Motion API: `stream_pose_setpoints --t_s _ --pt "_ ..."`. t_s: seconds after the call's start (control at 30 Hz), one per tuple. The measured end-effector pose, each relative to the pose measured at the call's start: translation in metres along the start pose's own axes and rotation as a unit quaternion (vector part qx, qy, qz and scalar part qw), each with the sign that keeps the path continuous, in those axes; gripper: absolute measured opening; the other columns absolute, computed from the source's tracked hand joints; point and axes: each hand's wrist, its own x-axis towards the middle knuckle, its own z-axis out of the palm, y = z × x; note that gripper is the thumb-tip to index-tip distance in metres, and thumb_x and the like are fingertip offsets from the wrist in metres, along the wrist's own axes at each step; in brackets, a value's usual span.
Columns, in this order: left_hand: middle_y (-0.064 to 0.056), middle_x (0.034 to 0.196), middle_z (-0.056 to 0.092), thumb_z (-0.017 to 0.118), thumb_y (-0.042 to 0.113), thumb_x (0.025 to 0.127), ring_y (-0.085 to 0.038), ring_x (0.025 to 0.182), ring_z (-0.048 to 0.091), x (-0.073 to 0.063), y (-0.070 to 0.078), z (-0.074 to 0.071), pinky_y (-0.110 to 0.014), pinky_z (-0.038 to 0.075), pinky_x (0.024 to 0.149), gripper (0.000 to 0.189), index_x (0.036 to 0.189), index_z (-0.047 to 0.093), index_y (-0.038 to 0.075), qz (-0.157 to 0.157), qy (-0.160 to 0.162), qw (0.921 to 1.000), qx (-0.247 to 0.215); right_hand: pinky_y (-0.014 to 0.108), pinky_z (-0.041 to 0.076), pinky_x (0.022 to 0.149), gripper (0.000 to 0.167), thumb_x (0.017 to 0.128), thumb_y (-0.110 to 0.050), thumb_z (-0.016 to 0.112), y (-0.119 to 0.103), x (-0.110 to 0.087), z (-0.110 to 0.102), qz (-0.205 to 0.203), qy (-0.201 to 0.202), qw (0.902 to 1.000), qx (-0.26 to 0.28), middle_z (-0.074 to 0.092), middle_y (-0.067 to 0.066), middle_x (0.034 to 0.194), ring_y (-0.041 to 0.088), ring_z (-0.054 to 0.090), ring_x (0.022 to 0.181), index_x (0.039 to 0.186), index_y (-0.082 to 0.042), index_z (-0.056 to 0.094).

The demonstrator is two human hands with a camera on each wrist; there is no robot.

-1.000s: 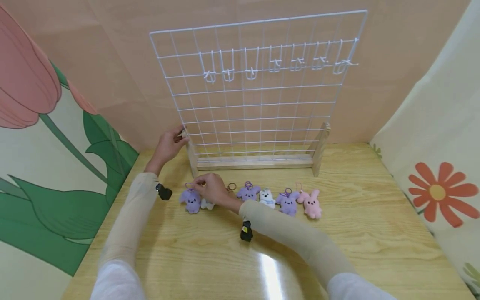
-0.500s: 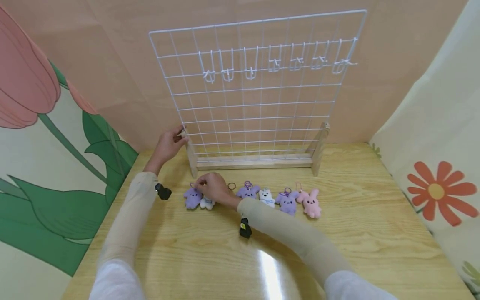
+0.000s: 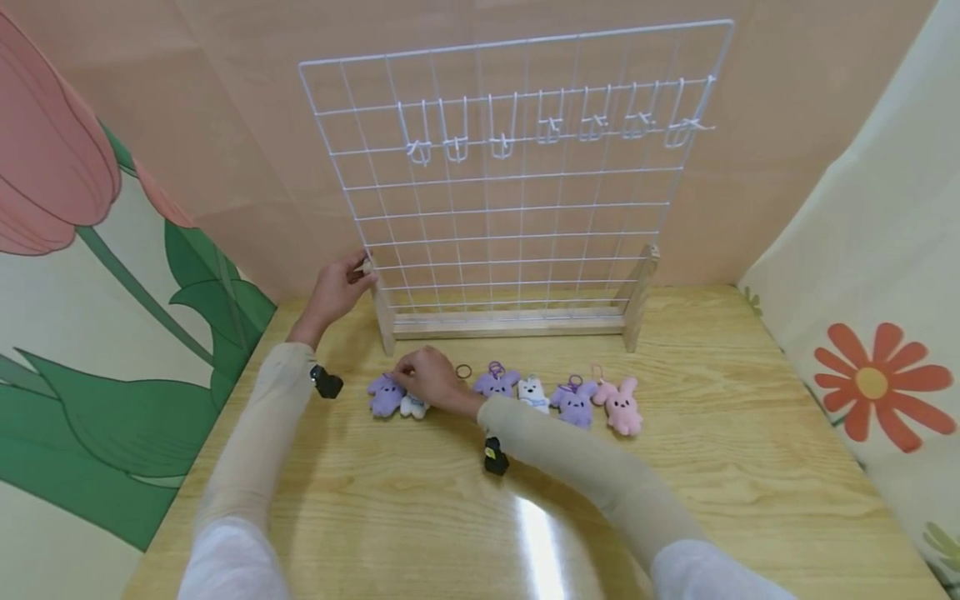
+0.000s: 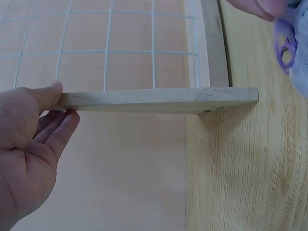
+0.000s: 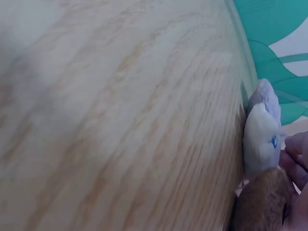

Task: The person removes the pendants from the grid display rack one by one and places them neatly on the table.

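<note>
My left hand point(image 3: 340, 290) pinches the upper end of the wooden side post point(image 4: 144, 98) of a white wire grid rack point(image 3: 517, 192). Thumb and fingers lie on opposite faces of that post. In the head view my right hand point(image 3: 435, 379) is low over a row of small plush keychains, fingers curled down beside a purple plush keychain point(image 3: 386, 398). Its purple ring point(image 4: 287, 52) lies just below a right fingertip in the left wrist view. A white plush keychain point(image 5: 261, 139) and a brown one point(image 5: 262, 202) sit under this hand; what its fingertips hold is hidden.
Farther right in the row are a purple plush point(image 3: 497, 383), a white one point(image 3: 533, 394), another purple one point(image 3: 576, 407) and a pink one point(image 3: 622, 408). Several white wire hooks point(image 3: 502, 148) hang high on the grid. A printed backdrop point(image 3: 150, 250) borders the wooden table point(image 3: 420, 517).
The leftmost purple plush has shifted slightly right and back, closer to the white one, and its ring now lies lower. My right hand moved slightly right; my left hand stayed on the post.
</note>
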Motion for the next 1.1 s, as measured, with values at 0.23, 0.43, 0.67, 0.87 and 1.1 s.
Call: stream_pose_setpoints --t_s 0.23,0.43,0.67,0.87,1.1 --pt "-0.029 0.150 0.047 0.061 0.010 0.104 -0.041 0.134 0.054 0.002 -0.001 0.000 -0.043 0.051 0.107 0.057 0.153 0.037 -0.008 0.001 -0.001 1.0000 0.005 0.026 0.058 0.082 0.012 0.096 -0.022 0.075 0.000 -0.003 -0.018 0.001 0.001 1.0000 0.008 0.079 -0.006 0.092 0.007 0.069 0.086 0.098 -0.013 0.082" --pt "-0.029 0.151 0.046 0.061 0.009 0.103 -0.042 0.134 0.053 0.003 -0.003 -0.001 -0.044 0.051 0.107 0.057 0.152 0.038 -0.009 0.005 0.000 1.0000 0.008 0.033 0.058 0.086 0.020 0.095 -0.025 0.076 -0.001 -0.006 -0.043 -0.023 0.006 0.9993 0.029 0.079 -0.002 0.098 0.017 0.069 0.094 0.106 -0.009 0.080" --pt "-0.030 0.150 0.046 0.061 0.008 0.103 -0.042 0.133 0.054 0.002 -0.003 -0.001 -0.043 0.052 0.106 0.057 0.152 0.038 -0.010 0.005 0.000 0.9999 0.012 0.034 0.062 0.079 0.025 0.096 -0.030 0.075 -0.008 -0.016 -0.082 -0.040 0.042 0.9964 0.062 0.077 0.001 0.106 0.015 0.069 0.096 0.110 -0.010 0.079" --pt "-0.028 0.152 0.045 0.061 0.007 0.104 -0.042 0.133 0.054 0.000 -0.002 -0.004 -0.045 0.052 0.106 0.056 0.152 0.038 -0.009 0.006 0.006 0.9998 0.016 0.023 0.060 0.067 0.024 0.095 -0.029 0.076 -0.011 -0.026 -0.116 -0.043 0.088 0.9920 0.080 0.077 0.001 0.109 0.012 0.068 0.096 0.110 -0.010 0.079" --pt "-0.028 0.153 0.045 0.061 0.008 0.103 -0.043 0.132 0.055 -0.001 -0.003 -0.005 -0.046 0.053 0.106 0.056 0.152 0.039 -0.008 0.006 0.013 0.9998 0.015 0.029 0.060 0.072 0.028 0.095 -0.034 0.076 -0.003 -0.048 -0.155 -0.003 0.116 0.9897 0.083 0.076 0.000 0.112 0.014 0.066 0.100 0.112 -0.012 0.079"
